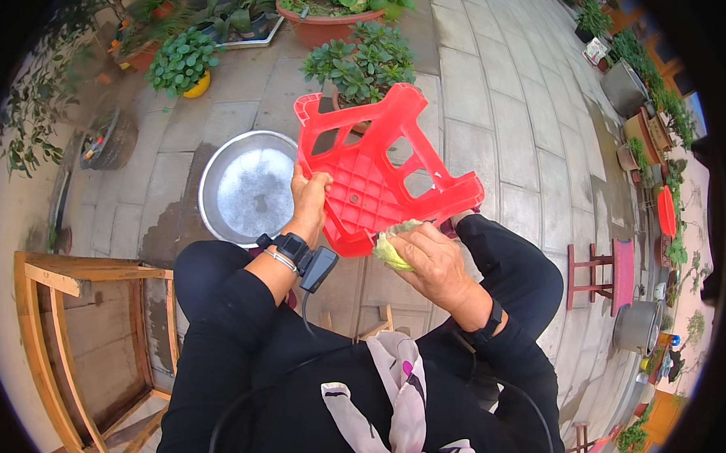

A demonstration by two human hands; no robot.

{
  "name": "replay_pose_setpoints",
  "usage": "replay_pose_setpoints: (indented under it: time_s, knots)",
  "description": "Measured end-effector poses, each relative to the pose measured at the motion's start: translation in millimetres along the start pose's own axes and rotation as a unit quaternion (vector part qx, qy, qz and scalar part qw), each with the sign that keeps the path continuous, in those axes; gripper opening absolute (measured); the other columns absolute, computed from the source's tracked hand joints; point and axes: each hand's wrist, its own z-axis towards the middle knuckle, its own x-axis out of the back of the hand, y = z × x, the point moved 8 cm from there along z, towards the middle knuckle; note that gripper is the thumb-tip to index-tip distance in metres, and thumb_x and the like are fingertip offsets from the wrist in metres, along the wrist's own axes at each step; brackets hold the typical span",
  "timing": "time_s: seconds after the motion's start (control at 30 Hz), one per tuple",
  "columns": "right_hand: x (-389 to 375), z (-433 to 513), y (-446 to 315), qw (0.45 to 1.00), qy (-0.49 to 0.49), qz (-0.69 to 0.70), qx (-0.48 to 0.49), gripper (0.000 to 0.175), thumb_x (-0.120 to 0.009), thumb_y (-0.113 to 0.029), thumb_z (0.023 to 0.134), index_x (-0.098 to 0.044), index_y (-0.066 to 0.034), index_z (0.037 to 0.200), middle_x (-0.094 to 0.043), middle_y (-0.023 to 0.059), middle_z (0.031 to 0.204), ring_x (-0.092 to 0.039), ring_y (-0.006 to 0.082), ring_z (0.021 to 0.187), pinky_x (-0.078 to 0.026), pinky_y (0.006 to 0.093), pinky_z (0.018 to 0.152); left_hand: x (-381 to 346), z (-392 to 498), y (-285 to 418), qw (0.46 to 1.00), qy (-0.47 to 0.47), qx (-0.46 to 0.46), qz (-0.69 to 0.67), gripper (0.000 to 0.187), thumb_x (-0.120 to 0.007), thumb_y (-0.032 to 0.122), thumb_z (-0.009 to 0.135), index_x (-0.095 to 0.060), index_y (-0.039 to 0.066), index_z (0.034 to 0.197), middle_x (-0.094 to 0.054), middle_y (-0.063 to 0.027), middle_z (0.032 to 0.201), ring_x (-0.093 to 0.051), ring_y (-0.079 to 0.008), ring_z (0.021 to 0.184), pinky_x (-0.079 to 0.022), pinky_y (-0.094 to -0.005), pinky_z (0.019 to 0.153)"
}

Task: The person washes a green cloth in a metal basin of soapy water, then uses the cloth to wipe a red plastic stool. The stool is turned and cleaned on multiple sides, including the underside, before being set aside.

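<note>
A red plastic stool [372, 159] is tipped over before me, its ribbed underside and legs facing up towards the camera. My left hand [310, 198] grips its left edge. In my right hand [434, 263] is a crumpled yellow-green cloth [394, 246], pressed against or very close to the stool's near edge; the exact contact is hidden by the fingers. To the left of the stool, a round metal basin [206, 191] with foamy, cloudy water stands on the paving.
A wooden frame [64, 330] stands at the left. Beyond the stool are a leafy plant [365, 59] and a large planter [324, 29]. A dark pot [113, 140] stands at upper left, a small red stool [621, 276] at right. Wet patches mark the paving.
</note>
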Motion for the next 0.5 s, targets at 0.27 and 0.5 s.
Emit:
replay_pose_setpoints:
  time_s: [0.27, 0.5]
  knots:
    - [25.1, -62.5, 122.6, 0.860, 0.113, 0.222, -0.445, 0.026, -0.071, -0.009, 0.090, -0.068, 0.0020, 0.113, -0.071, 0.0055, 0.091, -0.064, 0.0087, 0.078, -0.054, 0.0262, 0.071, -19.0, -3.0, 39.2, 0.983, -0.068, -0.136, 0.100, 0.073, -0.053, -0.003, 0.089, -0.023, 0.003, 0.155, -0.056, 0.0004, 0.086, -0.051, -0.0068, 0.071, -0.045, -0.0215, 0.065]
    - [65.8, 1.7, 146.6, 0.967, 0.097, -0.031, -0.233, 0.025, -0.071, -0.013, 0.085, -0.068, -0.0033, 0.108, -0.068, 0.0098, 0.092, -0.064, 0.0214, 0.085, -0.051, 0.0315, 0.074, -35.1, -25.6, 69.7, 0.963, -0.116, -0.196, 0.142, 0.066, -0.057, -0.003, 0.092, -0.032, 0.004, 0.152, -0.053, 0.0028, 0.084, -0.049, -0.0057, 0.072, -0.044, -0.0206, 0.065]
